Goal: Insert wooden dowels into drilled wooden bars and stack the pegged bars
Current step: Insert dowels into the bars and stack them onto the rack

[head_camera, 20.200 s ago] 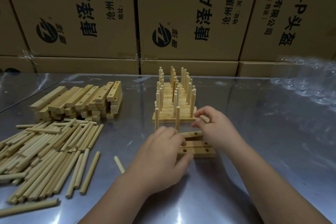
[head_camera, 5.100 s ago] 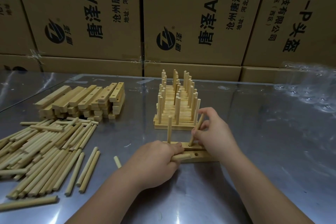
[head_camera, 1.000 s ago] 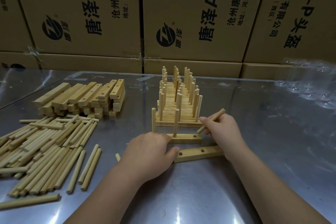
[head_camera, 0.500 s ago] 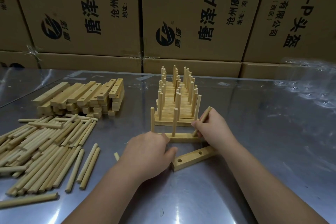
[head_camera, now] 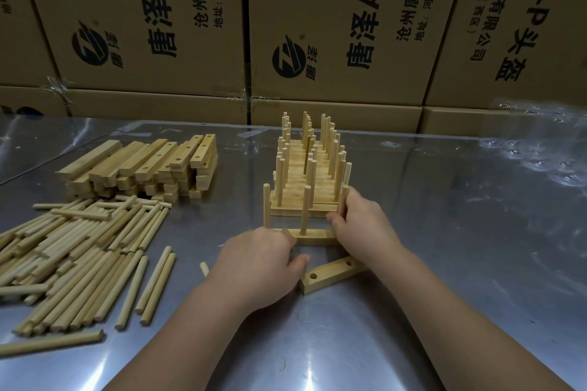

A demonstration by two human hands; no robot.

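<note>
Cardboard boxes with black print stood in a wall behind a steel table. On the table's left lay a wide heap of loose dowels, and just beyond it a low stack of drilled bars. At the centre stood the stack of pegged bars, pegs pointing up in three rows.

Just in front of that stack lay the working bar, flat on the table and crosswise to the viewer. The left hand covered its left end, fingers bent down over the wood and thumb stretched towards a spare bar. That spare bar lay at a slant nearer the person, holes empty. The right hand was at the working bar's right end, fingers closed round a third dowel held nearly upright there. Its foot was hidden by the hand.

Two upright dowels stood in the bar, at its left end and middle. A short stub lay beside the left wrist.
</note>
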